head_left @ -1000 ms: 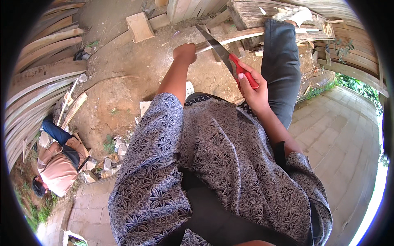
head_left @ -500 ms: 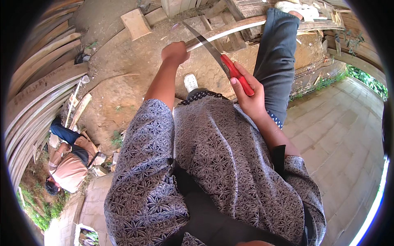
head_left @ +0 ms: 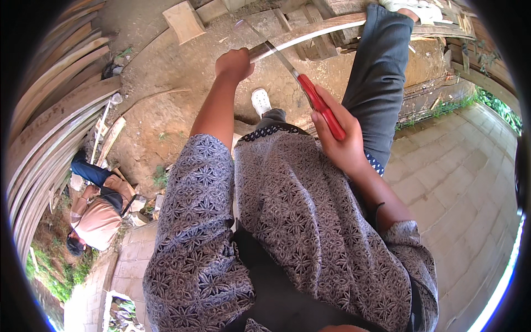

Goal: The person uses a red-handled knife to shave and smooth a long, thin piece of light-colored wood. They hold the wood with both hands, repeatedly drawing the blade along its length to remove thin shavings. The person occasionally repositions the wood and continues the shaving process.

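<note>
Past the left edge of the wood pile [head_left: 343,8] sticks a long wood strip [head_left: 318,27], all one piece; I can't see any cut. The red-handled saw [head_left: 308,89] crosses it. The right hand [head_left: 344,146] grips the saw; the left hand [head_left: 234,64] squeezes the strip's end.

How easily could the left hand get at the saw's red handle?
Probably not straight away: the left hand grips one end of the plank, and the right hand is wrapped around the red handle.
</note>
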### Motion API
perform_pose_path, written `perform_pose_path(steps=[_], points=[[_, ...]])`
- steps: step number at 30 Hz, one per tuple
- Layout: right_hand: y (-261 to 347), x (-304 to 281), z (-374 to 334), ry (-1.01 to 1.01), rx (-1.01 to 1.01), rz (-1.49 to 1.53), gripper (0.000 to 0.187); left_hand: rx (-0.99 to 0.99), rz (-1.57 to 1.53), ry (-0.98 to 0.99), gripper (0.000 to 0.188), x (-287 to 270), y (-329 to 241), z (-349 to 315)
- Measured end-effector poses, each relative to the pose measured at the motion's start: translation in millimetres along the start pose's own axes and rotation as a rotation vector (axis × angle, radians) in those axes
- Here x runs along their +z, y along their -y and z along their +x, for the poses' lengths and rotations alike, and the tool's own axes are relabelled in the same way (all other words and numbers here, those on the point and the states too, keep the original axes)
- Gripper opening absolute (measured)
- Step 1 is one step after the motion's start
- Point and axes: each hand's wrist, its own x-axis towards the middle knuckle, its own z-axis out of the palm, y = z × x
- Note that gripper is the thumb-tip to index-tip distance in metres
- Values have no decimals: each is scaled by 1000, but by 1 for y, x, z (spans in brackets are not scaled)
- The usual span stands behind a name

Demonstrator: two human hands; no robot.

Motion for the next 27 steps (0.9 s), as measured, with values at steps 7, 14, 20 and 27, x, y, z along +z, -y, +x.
perform_pose_path(steps=[7, 14, 20, 27], points=[[40, -33, -60, 29, 88, -79, 49, 4, 0, 11, 34, 1, 4, 0], [-14, 1, 18, -37, -15, -11, 43, -72, -20, 38, 33, -5, -5, -10], [-57, 56, 127, -118, 12, 113, 43, -66, -29, 41, 32, -10, -6, -1], [-44, 66, 114, -81, -6, 51, 46, -116, -89, -41, 30, -4, -12, -5]])
